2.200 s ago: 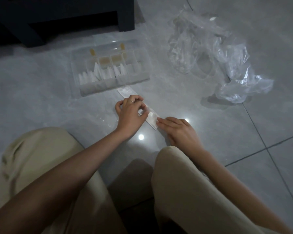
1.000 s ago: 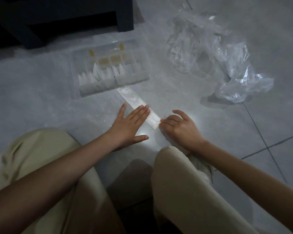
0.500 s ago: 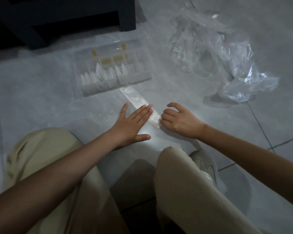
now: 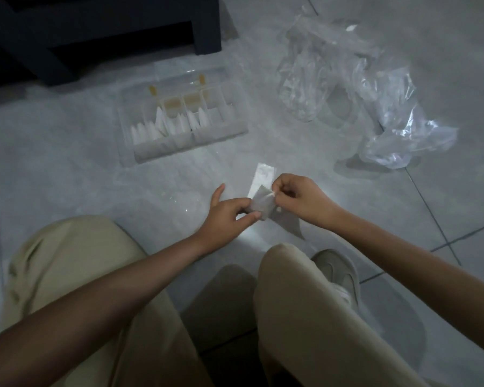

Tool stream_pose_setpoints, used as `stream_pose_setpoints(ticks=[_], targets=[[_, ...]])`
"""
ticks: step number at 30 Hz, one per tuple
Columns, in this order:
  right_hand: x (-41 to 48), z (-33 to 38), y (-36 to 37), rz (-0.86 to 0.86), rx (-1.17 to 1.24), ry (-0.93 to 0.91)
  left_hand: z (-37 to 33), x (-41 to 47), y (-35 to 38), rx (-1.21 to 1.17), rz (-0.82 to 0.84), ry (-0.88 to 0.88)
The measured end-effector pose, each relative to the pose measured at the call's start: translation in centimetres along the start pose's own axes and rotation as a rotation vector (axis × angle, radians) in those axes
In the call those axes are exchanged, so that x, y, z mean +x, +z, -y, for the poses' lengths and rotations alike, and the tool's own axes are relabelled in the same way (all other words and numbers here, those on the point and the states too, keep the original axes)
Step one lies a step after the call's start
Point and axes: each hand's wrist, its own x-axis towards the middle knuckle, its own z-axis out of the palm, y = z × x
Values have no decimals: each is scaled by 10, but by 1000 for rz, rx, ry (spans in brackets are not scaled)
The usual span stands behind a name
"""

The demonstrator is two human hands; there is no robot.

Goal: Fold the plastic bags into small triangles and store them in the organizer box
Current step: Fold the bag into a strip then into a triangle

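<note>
The left hand pinches the near end of the bag strip and the right hand pinches its turned corner, likely to crease a triangle fold. Beyond them lie the organizer box at far left and the unfolded bags at far right.

The floor is smooth grey tile with a glossy glaze that mirrors a bright spot of light. The organizer box is clear hard plastic, slightly clouded, with amber-tinted latches. The triangles in it are milky white plastic film. The folded strip is thin, translucent film with a soft sheen. The pile of loose bags is crinkled clear plastic, glinting at its creases. The trousers are matt beige cloth, the shoe pale and matt, the furniture dark and dull.
</note>
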Motion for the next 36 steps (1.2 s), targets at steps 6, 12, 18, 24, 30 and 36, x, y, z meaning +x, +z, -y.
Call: stream_pose_setpoints(ticks=[6, 12, 18, 24, 30, 36], targets=[[17, 1, 4, -7, 211, 130, -1, 10, 0, -17, -46, -123], [32, 4, 1, 6, 66, 36, -7, 15, -5, 1, -24, -174], [42, -4, 4, -9, 250, 233, -13, 22, -13, 118, -102, -174], [45, 0, 6, -32, 216, 303, -22, 26, -13, 191, -117, -233], [46, 1, 14, -132, 70, 296, -28, 26, -15, 190, -88, -306], [50, 0, 22, -214, -124, 297, -33, 29, -19, 210, -53, -340]])
